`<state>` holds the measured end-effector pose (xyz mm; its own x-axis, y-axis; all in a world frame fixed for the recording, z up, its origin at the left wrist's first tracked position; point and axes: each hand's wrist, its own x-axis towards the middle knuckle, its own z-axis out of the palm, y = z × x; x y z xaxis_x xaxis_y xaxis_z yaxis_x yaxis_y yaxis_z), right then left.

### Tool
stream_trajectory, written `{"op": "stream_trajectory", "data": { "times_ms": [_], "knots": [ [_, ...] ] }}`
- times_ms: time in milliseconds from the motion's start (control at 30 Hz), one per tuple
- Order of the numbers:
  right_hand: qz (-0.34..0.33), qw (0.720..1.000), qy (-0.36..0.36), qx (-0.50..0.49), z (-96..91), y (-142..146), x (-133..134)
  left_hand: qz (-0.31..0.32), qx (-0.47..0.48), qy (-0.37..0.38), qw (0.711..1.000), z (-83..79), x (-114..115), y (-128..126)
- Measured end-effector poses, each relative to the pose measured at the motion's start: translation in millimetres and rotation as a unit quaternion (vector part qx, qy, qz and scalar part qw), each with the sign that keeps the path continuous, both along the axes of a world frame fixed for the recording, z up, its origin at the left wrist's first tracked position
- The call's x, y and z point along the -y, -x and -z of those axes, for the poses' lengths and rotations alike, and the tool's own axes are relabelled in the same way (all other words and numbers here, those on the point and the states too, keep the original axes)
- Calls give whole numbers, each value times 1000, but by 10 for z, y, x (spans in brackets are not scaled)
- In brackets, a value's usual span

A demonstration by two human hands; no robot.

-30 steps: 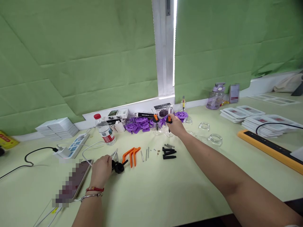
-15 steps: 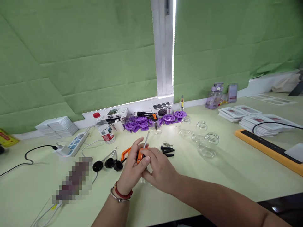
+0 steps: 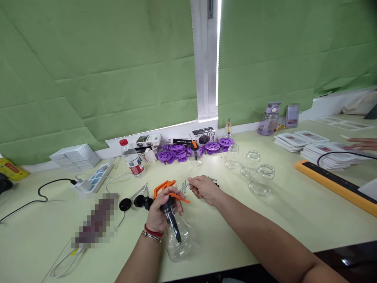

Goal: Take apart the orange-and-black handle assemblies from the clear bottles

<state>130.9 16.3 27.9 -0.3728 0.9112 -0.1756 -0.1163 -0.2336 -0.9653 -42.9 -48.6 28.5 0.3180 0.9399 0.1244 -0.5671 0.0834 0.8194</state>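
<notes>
roughly upright, the clear bottle (image 3: pixel 182 237) points neck-up.

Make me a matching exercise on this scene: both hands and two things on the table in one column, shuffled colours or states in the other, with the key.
Column 1
1. Left hand
2. Right hand
3. Labelled drink bottle
4. Spoked discs

Column 2
A. Purple
B. Pinching a thin metal rod
C. Topped with a red cap
D. Gripping the clear flask at its black top

Right pairs: 1-D, 2-B, 3-C, 4-A
</notes>
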Motion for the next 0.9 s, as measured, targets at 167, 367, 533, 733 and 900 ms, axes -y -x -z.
{"op": "stream_trajectory", "data": {
  "times_ms": [167,367,533,733,900],
  "knots": [
    [-27,995,-71,-62,93,-23,-3,3,36,51,998,57,-32,54],
    [-18,999,-44,-5,91,-11,-28,14,14,49,999,62,-47,91],
    [-37,999,-30,-16,78,0,-19,6,19,53,998,85,-61,137],
    [-27,997,-56,-47,106,-29,-43,4,28,71,997,94,-72,152],
    [-26,998,-46,-38,97,-53,-51,15,20,76,997,100,-79,135]
  ]
}}
